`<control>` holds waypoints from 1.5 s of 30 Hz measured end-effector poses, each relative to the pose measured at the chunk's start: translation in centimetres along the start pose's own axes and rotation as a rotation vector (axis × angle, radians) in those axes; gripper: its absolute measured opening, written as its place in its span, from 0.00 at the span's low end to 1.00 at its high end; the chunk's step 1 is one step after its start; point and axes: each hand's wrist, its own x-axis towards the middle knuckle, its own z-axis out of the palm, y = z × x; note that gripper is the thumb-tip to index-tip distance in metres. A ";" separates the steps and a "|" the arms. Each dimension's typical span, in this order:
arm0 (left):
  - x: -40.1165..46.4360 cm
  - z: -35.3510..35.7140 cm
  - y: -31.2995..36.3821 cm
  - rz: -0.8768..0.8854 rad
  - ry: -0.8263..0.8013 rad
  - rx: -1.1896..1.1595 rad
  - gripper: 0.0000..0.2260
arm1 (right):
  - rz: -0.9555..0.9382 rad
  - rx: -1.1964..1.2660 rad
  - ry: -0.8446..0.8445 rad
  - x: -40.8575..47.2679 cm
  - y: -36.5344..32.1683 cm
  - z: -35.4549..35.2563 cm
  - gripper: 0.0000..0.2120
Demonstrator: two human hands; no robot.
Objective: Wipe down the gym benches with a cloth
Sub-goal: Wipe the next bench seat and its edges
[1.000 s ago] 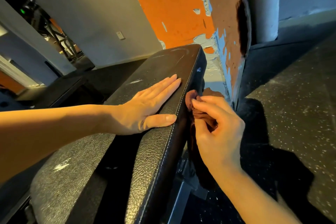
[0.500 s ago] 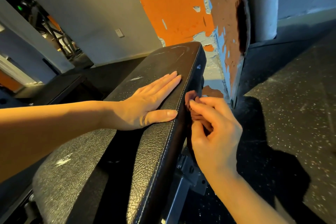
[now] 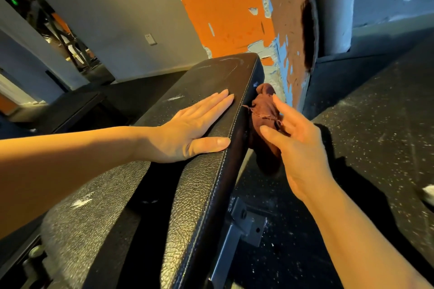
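A black padded gym bench (image 3: 202,195) with a stitched seam runs from the lower left toward the orange wall. My left hand (image 3: 187,129) lies flat and palm down on the top of the pad, fingers together. My right hand (image 3: 296,148) presses a crumpled dark red-brown cloth (image 3: 264,110) against the right side face of the pad, near its far end. The thumb and fingers pinch the cloth loosely. The lower part of the cloth hangs in shadow beside the pad.
An orange wall with peeling paint (image 3: 225,7) stands just past the bench's far end. A grey metal frame bracket (image 3: 244,220) shows under the pad. Speckled black rubber floor (image 3: 375,124) lies to the right. Another dark bench (image 3: 70,108) sits at the left.
My right hand has slid the cloth along the pad's side toward the far end, and its fingers have loosened. My left hand has stayed flat on top.
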 end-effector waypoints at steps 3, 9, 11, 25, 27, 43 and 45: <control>0.0 0.0 -0.1 -0.009 -0.007 -0.008 0.37 | -0.153 -0.182 -0.024 -0.9 0.3 -0.2 0.27; -0.1 -0.1 0.3 -0.028 -0.008 -0.021 0.39 | -0.364 -0.322 0.052 -2.0 1.1 1.7 0.19; -0.1 -0.2 0.3 -0.031 -0.012 -0.025 0.38 | -0.285 -0.346 0.111 -0.5 0.9 1.7 0.18; 2.7 -1.3 2.5 -0.248 0.320 -0.142 0.30 | -0.293 -0.366 0.163 2.4 -0.5 1.9 0.22; 4.2 -0.7 3.2 -0.266 0.297 -0.070 0.27 | -0.293 -0.405 0.112 4.1 -0.7 2.0 0.23; 4.6 -0.1 2.5 -0.244 0.177 -0.036 0.28 | -0.343 -0.495 0.116 6.9 -0.1 1.0 0.18; 4.5 -0.1 2.6 -0.245 0.180 -0.043 0.28 | -0.414 -0.483 0.096 5.6 0.2 1.4 0.16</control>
